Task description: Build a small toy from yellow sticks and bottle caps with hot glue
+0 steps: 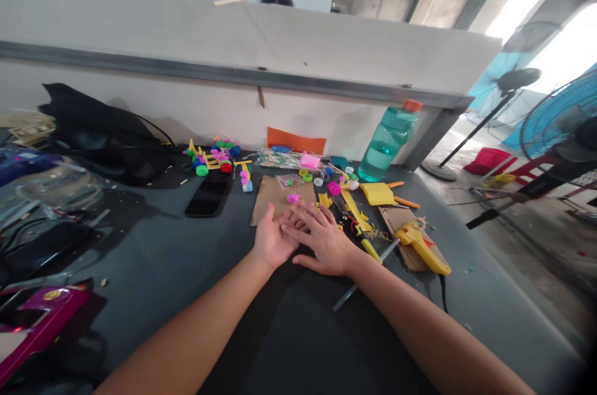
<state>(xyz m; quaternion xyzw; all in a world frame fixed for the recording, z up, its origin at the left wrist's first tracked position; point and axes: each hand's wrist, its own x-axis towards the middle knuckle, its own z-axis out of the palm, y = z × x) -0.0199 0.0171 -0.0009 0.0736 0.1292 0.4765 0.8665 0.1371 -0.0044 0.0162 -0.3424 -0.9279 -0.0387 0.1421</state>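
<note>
My left hand (271, 238) is turned palm up over the dark table, its fingers stretched out. Across those fingers lies my right hand (324, 241), palm down with fingers spread. No object shows in either hand. Just beyond the fingertips is a piece of brown cardboard (268, 199) with a pink bottle cap (293, 198) on it. Right of my right hand are yellow strips (357, 211) and a yellow-handled tool (370, 249). A yellow hot glue gun (422, 247) rests on another cardboard piece (396, 221), with a clear glue stick (345, 300) nearer me.
A black phone (209, 195) lies left of the cardboard, near small colourful cap models (214, 157). Orange-handled scissors (405, 201) and a teal water bottle (385, 145) stand at the right. A black bag (102, 134) and magenta case (51, 320) are left. A white partition (186, 22) closes the back.
</note>
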